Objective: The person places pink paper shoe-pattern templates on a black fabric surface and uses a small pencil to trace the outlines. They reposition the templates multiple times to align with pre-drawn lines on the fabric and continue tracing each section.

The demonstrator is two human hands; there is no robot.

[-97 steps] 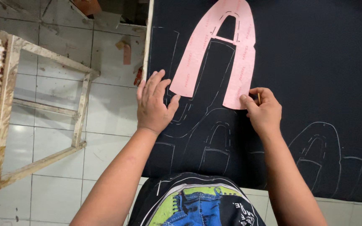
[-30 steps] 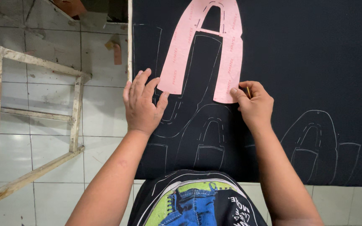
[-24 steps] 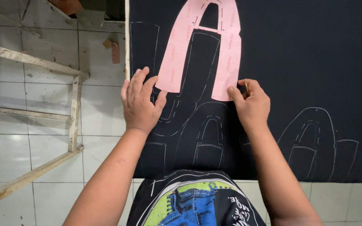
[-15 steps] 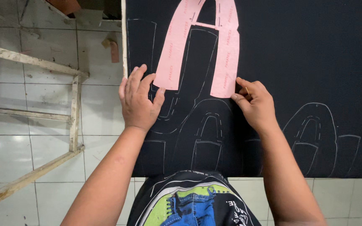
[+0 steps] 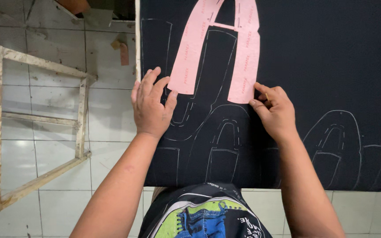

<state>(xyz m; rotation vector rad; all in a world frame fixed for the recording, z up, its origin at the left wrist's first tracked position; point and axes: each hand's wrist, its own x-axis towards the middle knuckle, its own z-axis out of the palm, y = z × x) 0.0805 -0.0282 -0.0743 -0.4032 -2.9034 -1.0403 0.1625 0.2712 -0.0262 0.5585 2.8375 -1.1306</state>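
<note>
- Pink paper pattern, an arch shape with two legs and a thin crossbar, lies flat on a black sheet spread over the surface; its top runs out of view at the upper edge.
- Left hand: palm down on the black sheet, fingers spread, fingertips touching the lower end of the pattern's left leg. Grip open and flat, pressing, closed on nothing.
- Right hand: at the lower end of the pattern's right leg, fingers curled narrow, thumb and forefinger pinched together just beside the paper's edge. A small marking tool may sit in the pinch; too hidden to tell.
- White chalk outlines of the same arch shape cover the sheet below the pattern and off to the right.
- Left of the sheet: white tiled floor, with a worn wooden frame lying on it.
- Bottom centre: the person's dark printed shirt.
</note>
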